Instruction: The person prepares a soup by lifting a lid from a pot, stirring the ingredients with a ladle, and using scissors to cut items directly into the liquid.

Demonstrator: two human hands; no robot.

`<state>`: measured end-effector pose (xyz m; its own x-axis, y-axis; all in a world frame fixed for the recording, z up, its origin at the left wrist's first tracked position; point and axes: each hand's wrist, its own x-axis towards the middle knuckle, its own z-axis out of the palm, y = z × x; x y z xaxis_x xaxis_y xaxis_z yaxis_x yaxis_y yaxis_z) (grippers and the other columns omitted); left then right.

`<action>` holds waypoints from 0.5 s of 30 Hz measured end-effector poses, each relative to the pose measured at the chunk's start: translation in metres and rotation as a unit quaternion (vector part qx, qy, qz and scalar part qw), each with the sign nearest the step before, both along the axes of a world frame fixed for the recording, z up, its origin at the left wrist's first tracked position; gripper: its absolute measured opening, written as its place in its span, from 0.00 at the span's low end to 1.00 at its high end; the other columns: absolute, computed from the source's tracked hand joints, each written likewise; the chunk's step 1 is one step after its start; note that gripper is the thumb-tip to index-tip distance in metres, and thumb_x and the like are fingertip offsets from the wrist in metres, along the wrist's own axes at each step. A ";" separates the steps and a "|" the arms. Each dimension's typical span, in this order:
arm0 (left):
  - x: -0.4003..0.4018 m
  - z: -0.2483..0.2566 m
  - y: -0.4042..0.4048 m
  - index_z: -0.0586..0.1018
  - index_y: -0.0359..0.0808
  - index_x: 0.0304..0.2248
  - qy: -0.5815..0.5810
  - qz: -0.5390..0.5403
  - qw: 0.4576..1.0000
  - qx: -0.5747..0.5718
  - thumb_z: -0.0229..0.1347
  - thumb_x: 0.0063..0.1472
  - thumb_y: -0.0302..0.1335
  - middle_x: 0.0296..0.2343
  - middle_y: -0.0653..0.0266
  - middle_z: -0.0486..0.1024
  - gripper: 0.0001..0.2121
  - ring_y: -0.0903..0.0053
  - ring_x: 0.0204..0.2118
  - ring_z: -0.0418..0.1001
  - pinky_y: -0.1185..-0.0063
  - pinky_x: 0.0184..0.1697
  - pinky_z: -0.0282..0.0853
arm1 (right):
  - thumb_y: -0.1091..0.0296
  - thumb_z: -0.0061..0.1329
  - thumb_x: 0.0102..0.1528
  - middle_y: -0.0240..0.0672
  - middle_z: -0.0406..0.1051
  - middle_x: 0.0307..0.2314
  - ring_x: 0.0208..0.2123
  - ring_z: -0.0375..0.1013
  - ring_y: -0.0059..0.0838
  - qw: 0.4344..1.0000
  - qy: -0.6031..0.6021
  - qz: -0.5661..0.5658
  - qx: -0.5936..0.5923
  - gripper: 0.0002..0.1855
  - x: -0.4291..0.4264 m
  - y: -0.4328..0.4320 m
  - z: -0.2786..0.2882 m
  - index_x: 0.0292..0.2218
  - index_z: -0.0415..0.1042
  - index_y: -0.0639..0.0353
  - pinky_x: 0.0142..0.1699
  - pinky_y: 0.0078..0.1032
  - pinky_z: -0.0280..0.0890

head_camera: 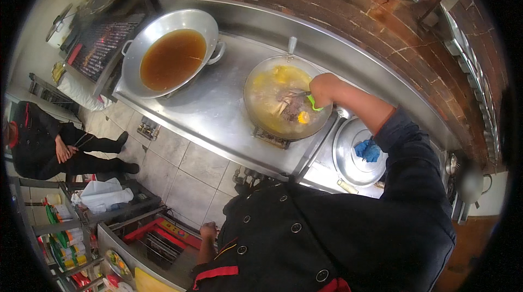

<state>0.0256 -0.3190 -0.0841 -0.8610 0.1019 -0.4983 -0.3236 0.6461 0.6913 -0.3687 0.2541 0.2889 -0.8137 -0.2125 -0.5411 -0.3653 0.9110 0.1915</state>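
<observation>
My right hand (pixel 321 89) grips a kitchen utensil (pixel 312 102) with a bright green handle, over the right side of a round metal pan (pixel 247 108). The utensil's dark metal end reaches in among pieces of meat (pixel 292 106). Yellowish broth (pixel 261 99) fills the pan, with a corn piece (pixel 303 117) near its front right and more yellow pieces at the back. Steam blurs part of the contents. Low at my side hangs my left hand (pixel 208 230), away from the stove. Its fingers look curled, but whether anything is in them is hidden.
A large two-handled aluminium pan (pixel 208 20) of brown liquid (pixel 173 59) stands left on the steel stove top (pixel 204 116). A metal lid (pixel 343 161) with a blue cloth (pixel 367 151) lies right. Beyond the left end are a charcoal grill (pixel 102 46) and another person (pixel 36 140).
</observation>
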 end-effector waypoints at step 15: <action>0.024 0.009 -0.005 0.78 0.29 0.32 -0.013 -0.141 0.960 -0.242 0.53 0.60 0.34 0.25 0.58 0.78 0.13 0.72 0.23 0.76 0.74 0.28 0.72 | 0.51 0.64 0.46 0.29 0.63 0.15 0.16 0.64 0.25 0.925 -0.268 -0.268 -0.023 0.21 -0.114 -0.016 -0.038 0.23 0.68 0.57 0.25 0.30 0.64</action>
